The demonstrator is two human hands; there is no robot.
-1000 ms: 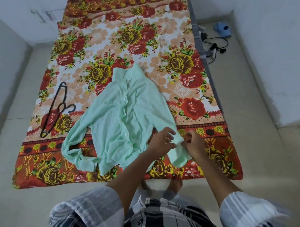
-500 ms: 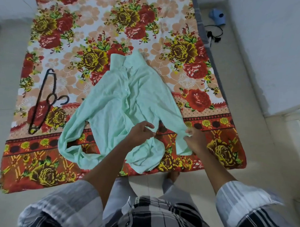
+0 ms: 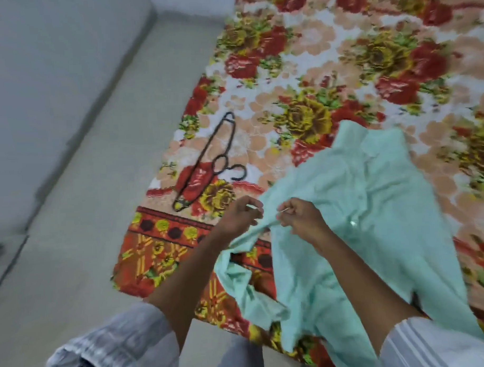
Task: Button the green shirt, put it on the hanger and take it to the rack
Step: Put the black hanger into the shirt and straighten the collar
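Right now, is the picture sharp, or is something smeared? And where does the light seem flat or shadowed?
Head view: the whole frame is motion-blurred, worst at the plaid sleeves and lower edges. The green shirt, both hands (left, right) and the dark hanger on the floral blanket are soft but readable. Light is even and dim, with no glare and only faint shadows. Wide-angle tilt slants the floor.

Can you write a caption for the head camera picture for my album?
Two hands, left and right, pinch a pale green cotton shirt on a floral blanket, thin dark hanger beside it.
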